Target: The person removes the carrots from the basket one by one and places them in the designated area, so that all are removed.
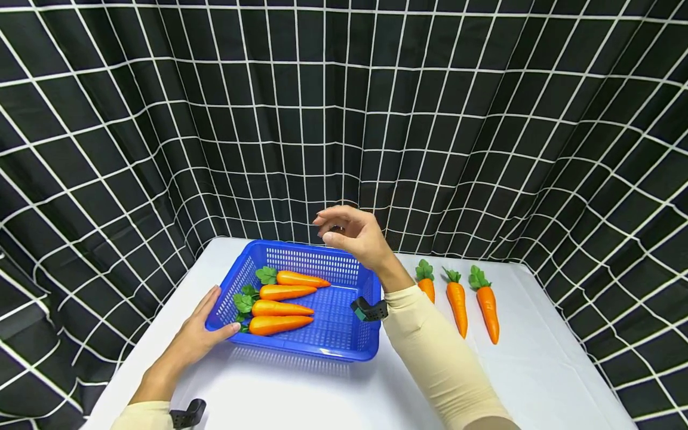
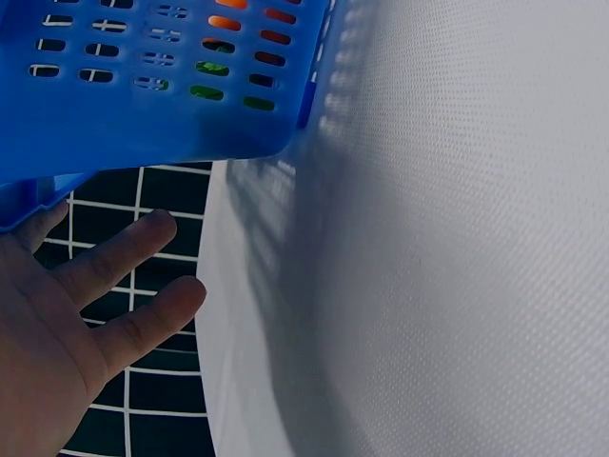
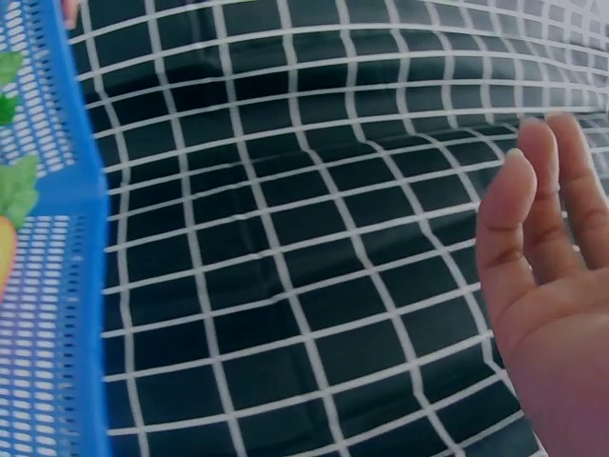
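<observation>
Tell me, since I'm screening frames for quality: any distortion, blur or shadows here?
Head view: wide-angle bending bows the curtain grid, light even, faint shadow before the blue basket. Left wrist view: basket close and soft, its slots shadowed on the table. Right wrist view: right hand slightly blurred.

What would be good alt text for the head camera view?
A blue basket holding four toy carrots sits on a white table; the left hand rests against its corner, the empty right hand hovers above it. Three more carrots lie to its right.
</observation>
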The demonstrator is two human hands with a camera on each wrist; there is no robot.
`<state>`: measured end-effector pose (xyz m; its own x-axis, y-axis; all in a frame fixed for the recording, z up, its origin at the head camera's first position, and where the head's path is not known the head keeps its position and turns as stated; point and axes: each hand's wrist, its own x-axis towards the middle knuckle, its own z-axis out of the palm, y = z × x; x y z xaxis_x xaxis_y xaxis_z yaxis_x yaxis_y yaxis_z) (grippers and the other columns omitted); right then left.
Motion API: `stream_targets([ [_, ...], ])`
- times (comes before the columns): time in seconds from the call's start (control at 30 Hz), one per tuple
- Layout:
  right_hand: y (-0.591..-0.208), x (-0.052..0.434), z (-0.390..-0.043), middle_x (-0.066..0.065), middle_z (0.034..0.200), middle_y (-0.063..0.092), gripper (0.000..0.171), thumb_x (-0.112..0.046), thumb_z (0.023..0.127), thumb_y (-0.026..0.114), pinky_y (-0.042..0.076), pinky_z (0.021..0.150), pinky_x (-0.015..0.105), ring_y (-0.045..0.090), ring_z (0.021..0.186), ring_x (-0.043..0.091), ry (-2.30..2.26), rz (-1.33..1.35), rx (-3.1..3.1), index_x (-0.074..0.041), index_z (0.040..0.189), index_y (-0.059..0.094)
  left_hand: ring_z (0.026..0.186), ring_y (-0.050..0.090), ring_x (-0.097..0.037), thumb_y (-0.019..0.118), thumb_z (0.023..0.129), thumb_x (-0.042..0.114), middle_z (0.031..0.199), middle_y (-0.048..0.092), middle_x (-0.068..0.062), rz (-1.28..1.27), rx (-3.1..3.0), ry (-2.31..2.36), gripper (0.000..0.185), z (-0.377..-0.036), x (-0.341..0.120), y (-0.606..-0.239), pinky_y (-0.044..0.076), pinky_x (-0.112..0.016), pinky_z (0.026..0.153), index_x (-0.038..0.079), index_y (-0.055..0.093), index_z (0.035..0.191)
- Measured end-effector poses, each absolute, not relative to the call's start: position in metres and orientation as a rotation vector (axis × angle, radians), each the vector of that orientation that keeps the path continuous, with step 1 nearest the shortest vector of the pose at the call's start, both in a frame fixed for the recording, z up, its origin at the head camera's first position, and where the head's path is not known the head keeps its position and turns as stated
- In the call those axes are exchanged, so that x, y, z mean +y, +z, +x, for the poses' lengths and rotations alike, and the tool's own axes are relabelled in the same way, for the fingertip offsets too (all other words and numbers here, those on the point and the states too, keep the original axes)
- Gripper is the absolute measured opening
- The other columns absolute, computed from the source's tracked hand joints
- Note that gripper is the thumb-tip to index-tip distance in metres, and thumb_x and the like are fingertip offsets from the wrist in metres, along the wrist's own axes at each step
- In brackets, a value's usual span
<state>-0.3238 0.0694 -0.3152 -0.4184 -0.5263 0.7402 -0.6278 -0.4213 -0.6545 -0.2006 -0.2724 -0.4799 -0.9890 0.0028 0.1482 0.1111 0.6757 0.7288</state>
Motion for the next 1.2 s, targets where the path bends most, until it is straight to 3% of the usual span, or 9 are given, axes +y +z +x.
stream_targets([
  [0.23,-0.339,0.049,-0.333,0.024,0.108,0.062,0.032,0.007,0.084,0.066,0.053,0.079,0.047,0.057,0.090,0.041,1.910,1.768,-1.884,0.011,0.116,0.061,0.140,0.013,-0.046,0.074,0.083,0.041,0.159,0.011,-0.015,-0.096,-2.752,-1.215,0.098,-0.204,-0.271,-0.483,0.014,-0.070,0.103,0.006,0.017,0.155],
  [0.37,-0.357,0.041,-0.333,0.026,0.108,0.062,0.031,0.014,0.082,0.065,0.052,0.077,0.056,0.057,0.091,0.043,1.879,1.753,-2.010,0.013,0.113,0.062,0.140,0.013,-0.046,0.074,0.083,0.041,0.159,0.011,-0.015,-0.094,-2.754,-1.216,0.098,-0.204,-0.268,-0.483,0.014,-0.070,0.103,0.006,0.018,0.154],
  [0.57,-0.385,0.029,-0.340,0.016,0.109,0.066,0.031,-0.001,0.085,0.068,0.055,0.077,0.043,0.062,0.090,0.026,1.869,1.722,-2.176,0.006,0.116,0.065,0.140,0.014,-0.047,0.074,0.083,0.037,0.159,0.012,-0.015,-0.086,-2.754,-1.219,0.096,-0.203,-0.269,-0.482,0.014,-0.070,0.103,0.004,0.018,0.154],
  [0.87,-0.407,0.014,-0.344,0.003,0.109,0.067,0.035,-0.006,0.085,0.070,0.055,0.080,0.040,0.063,0.092,0.022,1.870,1.787,-2.378,0.000,0.119,0.066,0.140,0.015,-0.046,0.074,0.083,0.039,0.159,0.012,-0.015,-0.091,-2.750,-1.217,0.096,-0.204,-0.268,-0.484,0.015,-0.070,0.103,0.005,0.019,0.154],
  [1.1,-0.422,-0.002,-0.345,0.013,0.115,0.066,0.035,0.000,0.085,0.069,0.055,0.080,0.036,0.064,0.098,0.030,1.853,1.909,-2.455,0.002,0.120,0.064,0.140,0.013,-0.046,0.074,0.084,0.039,0.159,0.011,-0.014,-0.084,-2.754,-1.218,0.096,-0.204,-0.268,-0.482,0.014,-0.070,0.103,0.006,0.018,0.154],
  [1.2,-0.427,-0.011,-0.346,0.011,0.117,0.065,0.036,0.000,0.086,0.068,0.053,0.084,0.033,0.063,0.102,0.034,1.833,1.953,-2.497,0.002,0.121,0.064,0.140,0.013,-0.046,0.074,0.084,0.039,0.159,0.011,-0.015,-0.079,-2.751,-1.214,0.097,-0.201,-0.272,-0.480,0.015,-0.070,0.103,0.006,0.017,0.154],
])
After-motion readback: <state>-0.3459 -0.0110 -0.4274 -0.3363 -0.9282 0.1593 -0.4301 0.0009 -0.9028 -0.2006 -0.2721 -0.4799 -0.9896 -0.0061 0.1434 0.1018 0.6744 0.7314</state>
